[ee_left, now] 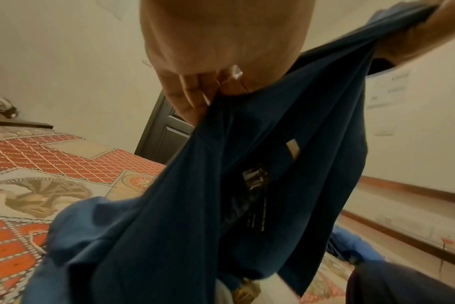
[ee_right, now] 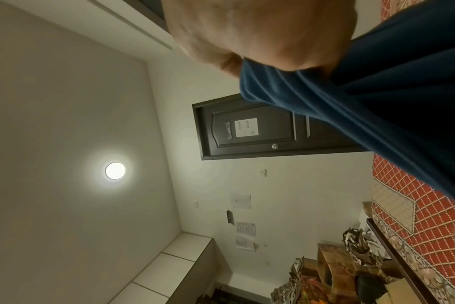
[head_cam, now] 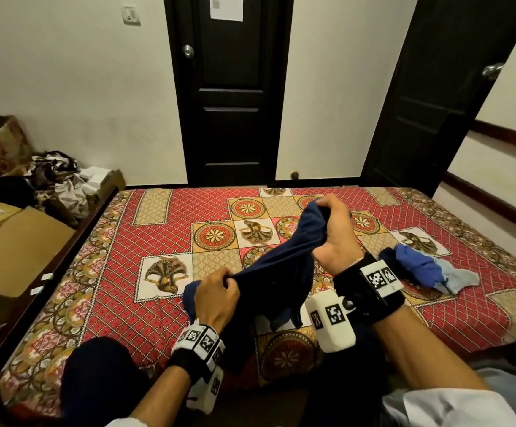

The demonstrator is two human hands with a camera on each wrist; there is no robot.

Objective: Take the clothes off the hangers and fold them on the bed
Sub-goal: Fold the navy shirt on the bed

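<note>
Navy shirt (head_cam: 284, 260) stretched above a patterned bed (head_cam: 158, 229), its edge bunched in tightly curled left hand (head_cam: 216, 298) and right hand (head_cam: 336, 232).

— Twelve o'clock, straight ahead: a dark panelled door (head_cam: 232, 97), shut, round knob (head_cam: 188, 51) on its left side, a printed sheet (head_cam: 226, 7) stuck up top.

— And at two o'clock?

— A second dark door (head_cam: 435, 97), swung open into the room, its knob (head_cam: 492, 70) catching the light.

— Left side?

— Nine o'clock, cardboard boxes (head_cam: 13, 241) on the floor. Behind them, ten o'clock, a heap of crumpled patterned stuff (head_cam: 57, 172); can't tell what. A wall switch (head_cam: 131, 15) at eleven.

— Overhead?

— One round ceiling lamp (ee_right: 115, 170), lit.
</note>
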